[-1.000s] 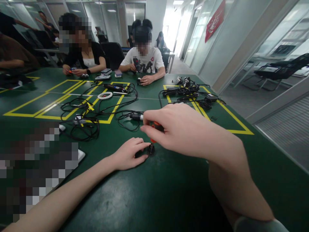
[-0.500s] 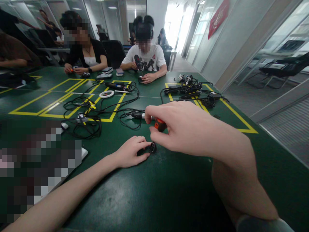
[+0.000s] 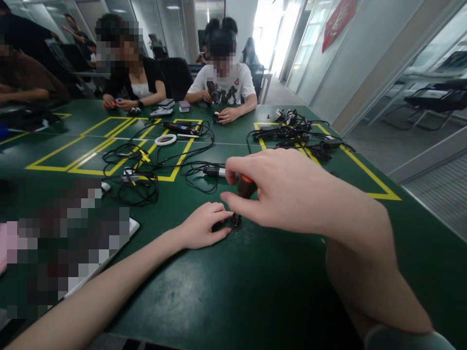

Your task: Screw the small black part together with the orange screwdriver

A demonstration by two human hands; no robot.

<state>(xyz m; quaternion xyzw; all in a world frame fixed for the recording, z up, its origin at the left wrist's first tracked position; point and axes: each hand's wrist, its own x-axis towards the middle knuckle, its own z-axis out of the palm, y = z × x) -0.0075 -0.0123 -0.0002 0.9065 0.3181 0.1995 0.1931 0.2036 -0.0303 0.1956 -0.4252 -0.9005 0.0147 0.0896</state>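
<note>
Gripping a screwdriver with a brown-and-orange handle, the right hand was curled from above, thumb and forefinger around the grip, wrist bent; grey sleeve at the forearm. Screwdriver: near upright, lower end at a round black part, small, flat on the green table just below the right hand. Left hand: low on the table, thumb and forefinger parted, tips at the left edge of the round black part; whether they pinched it could not be told. Beyond the hands: one black-and-silver cylindrical connector, near the right fingertips; loose black cables, looped, to its left; one white ring; one slim black handheld tool, beside the ring. Far right: one heap of black cables. Marking: yellow tape, laid in rectangles. Left side: one flat white-edged item, mostly blurred out. Across the table: one co-worker in a printed white T-shirt, holding a power driver over a small dark piece; beside them, one person in a black cardigan, hands at small objects. On the glass wall: one red sign.
</note>
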